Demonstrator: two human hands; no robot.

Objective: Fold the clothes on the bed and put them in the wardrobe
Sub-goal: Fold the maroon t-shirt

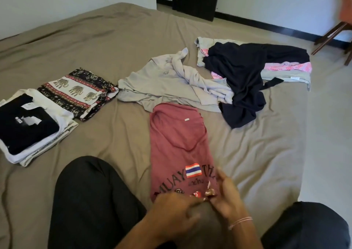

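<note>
Head view: the pink shirt point(177, 134) is lying lengthwise on the bed point(114, 39) between the person's knees. The left hand point(175, 205) is gripping its near hem with curled fingers. The right hand point(226, 197) is touching that hem, its grip too blurred to tell.

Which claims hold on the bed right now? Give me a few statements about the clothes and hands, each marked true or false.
1. The left hand and right hand hold the near hem of the pink shirt. True.
2. The elephant-print garment lies unfolded. False: it is folded.
3. The dark garment lies on top of the pile at right. True.
4. The grey shirt is neatly folded. False: it lies crumpled.
</note>
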